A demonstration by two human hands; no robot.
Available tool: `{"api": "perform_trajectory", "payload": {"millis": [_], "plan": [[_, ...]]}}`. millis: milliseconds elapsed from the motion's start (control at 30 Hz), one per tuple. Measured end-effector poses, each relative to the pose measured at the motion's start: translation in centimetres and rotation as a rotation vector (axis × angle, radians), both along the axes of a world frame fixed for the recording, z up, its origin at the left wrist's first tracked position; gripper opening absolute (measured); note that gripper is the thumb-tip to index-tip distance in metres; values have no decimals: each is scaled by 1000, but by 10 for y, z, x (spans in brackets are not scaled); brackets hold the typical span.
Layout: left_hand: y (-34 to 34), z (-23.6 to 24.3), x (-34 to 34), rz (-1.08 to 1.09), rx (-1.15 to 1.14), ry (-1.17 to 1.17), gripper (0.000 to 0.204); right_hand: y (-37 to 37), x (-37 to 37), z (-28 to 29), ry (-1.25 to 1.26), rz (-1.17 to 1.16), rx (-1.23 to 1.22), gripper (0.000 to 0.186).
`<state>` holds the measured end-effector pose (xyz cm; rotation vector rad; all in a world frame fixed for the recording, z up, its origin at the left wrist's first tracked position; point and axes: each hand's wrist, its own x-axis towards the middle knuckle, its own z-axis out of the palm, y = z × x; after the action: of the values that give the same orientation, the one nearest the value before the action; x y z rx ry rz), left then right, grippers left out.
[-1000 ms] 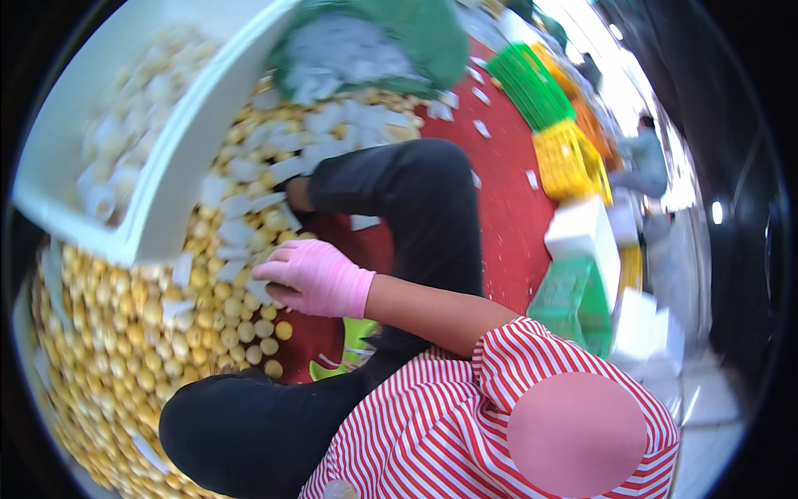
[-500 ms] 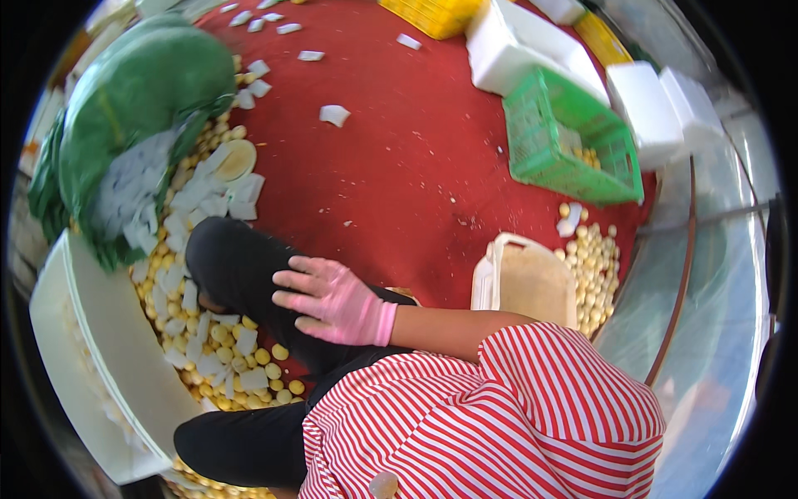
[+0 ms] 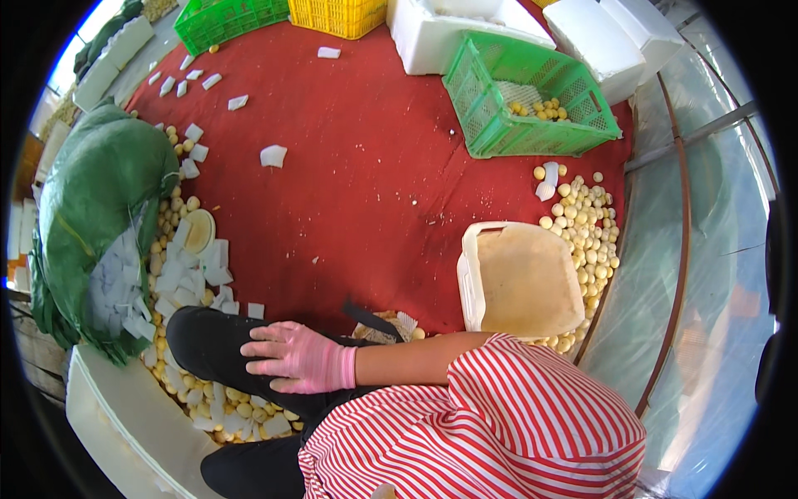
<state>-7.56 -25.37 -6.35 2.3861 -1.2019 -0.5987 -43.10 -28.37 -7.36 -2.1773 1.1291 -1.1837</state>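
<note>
Right hand (image 3: pixel 301 358), in a pink glove, lies flat on the knee (image 3: pixel 208 345), fingers spread and holding nothing; left hand not visible. Yellow fruit (image 3: pixel 586 220) lies loose on the red floor (image 3: pixel 357 183) beside the bucket (image 3: pixel 519 279). The green crate (image 3: pixel 532 91) holds only a few, so most remain ungathered.

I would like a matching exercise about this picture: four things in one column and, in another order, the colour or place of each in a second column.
Things:
1. gloved hand
2. tilted crate
3. cream tub
4. green sack

Descriptions:
A. lies at the left edge, with white foam pieces spilling out
B. pink, resting flat on a black-trousered knee
C. green, with a few yellow fruits inside
D. on the red mat, with a heap of yellow fruits at its right side

Pairs: 1-B, 2-C, 3-D, 4-A
</note>
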Motion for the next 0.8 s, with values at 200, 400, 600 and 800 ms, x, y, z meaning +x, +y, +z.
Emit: {"api": "perform_trajectory", "payload": {"millis": [200, 400, 600, 800], "plan": [[-5, 6, 7, 29, 2, -24, 34, 1, -1, 0, -4, 15, 42, 42], [3, 11, 21, 81, 0, -52, 33, 0, -2, -2, -20, 23, 18, 42], [23, 19, 42, 138, -20, -69, 33, -2, -3, 2, 5, 31, -1, 40], [67, 29, 81, 197, -44, -84, 32, -4, -3, 43, 18, 139, -42, 45]]}}
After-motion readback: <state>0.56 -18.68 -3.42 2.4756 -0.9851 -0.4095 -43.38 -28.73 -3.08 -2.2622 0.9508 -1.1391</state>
